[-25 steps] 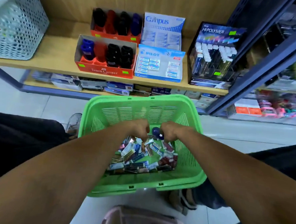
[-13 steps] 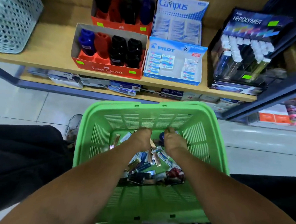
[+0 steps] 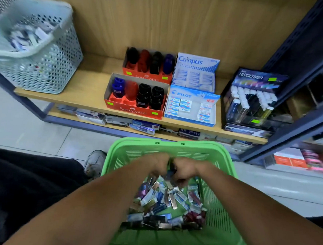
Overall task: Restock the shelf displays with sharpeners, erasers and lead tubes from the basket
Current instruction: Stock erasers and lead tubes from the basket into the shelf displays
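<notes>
Both hands reach into the green basket (image 3: 226, 192), a slotted plastic tub with a smooth rounded rim, which serves as the landmark here. The left hand (image 3: 157, 165) and right hand (image 3: 185, 171) sit knuckle to knuckle near its far wall, fingers curled downward; blur hides what, if anything, each one pinches, though a small dark blue piece (image 3: 170, 173) shows between them. Behind the hands, toward the basket's near wall, lies a loose heap of small glossy packets and tubes (image 3: 167, 206), flat and rectangular.

Beyond the basket's far rim, a wooden shelf (image 3: 90, 97) holds two red cardboard sharpener trays (image 3: 134, 97), with rounded blue, red and black sharpeners standing in moulded slots; the front tray has empty slots at its near edge. Right of them stand two blue-white eraser boxes (image 3: 193, 106), the front one partly filled. Further right is a dark lead tube display (image 3: 252, 101). Far left on the shelf stands a pale perforated bin (image 3: 45, 58), with bare shelf board between it and the trays.
</notes>
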`<action>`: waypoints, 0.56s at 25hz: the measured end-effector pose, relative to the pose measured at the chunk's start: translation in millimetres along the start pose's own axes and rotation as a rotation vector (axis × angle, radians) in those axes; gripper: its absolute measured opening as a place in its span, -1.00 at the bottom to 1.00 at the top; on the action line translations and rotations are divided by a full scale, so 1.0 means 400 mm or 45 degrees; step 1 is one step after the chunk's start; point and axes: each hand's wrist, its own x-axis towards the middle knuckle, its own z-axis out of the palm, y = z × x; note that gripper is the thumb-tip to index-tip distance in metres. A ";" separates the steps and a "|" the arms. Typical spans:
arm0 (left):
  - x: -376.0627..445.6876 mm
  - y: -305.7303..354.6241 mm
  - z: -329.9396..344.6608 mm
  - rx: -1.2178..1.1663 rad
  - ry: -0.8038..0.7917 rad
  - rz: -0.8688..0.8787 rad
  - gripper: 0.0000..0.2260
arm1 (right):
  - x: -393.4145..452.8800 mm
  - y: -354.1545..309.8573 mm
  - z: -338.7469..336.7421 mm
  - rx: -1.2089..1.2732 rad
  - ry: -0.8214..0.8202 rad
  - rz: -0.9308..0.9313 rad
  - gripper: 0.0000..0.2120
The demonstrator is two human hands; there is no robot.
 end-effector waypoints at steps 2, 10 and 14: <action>-0.052 0.016 -0.051 -0.142 0.000 0.048 -0.88 | -0.057 -0.047 -0.064 -0.032 0.081 -0.118 -0.95; -0.176 0.015 -0.284 -0.708 0.251 0.083 -0.95 | -0.166 -0.191 -0.301 0.209 0.441 -0.268 -0.81; -0.173 0.012 -0.442 -0.640 0.782 0.095 -0.95 | -0.140 -0.259 -0.442 0.276 1.014 -0.301 -0.74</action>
